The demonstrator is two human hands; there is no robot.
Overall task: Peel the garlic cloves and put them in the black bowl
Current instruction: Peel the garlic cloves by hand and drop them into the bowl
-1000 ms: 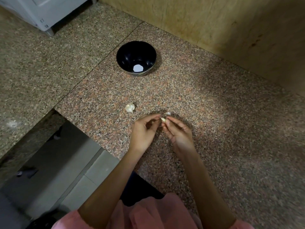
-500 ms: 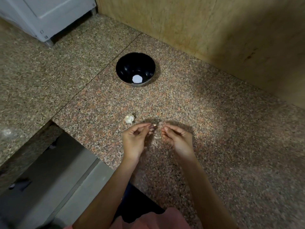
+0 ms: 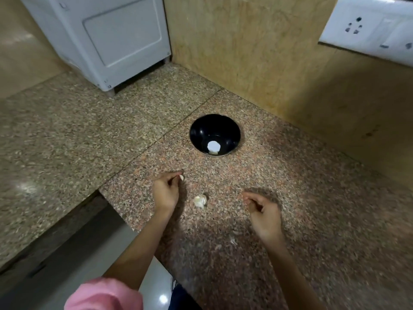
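Garlic clove (image 3: 181,177) was pinched in left hand (image 3: 166,191) fingertips, over the granite counter (image 3: 312,198), near the black bowl (image 3: 201,130) but outside it. Bowl stood upright with a white patch (image 3: 213,146) at its bottom; couldn't tell what. Another garlic piece (image 3: 200,200) lay on the counter between the hands. Right hand (image 3: 264,212) was loosely curled, nothing seen in it. Peel scraps (image 3: 232,241) lay by the right wrist.
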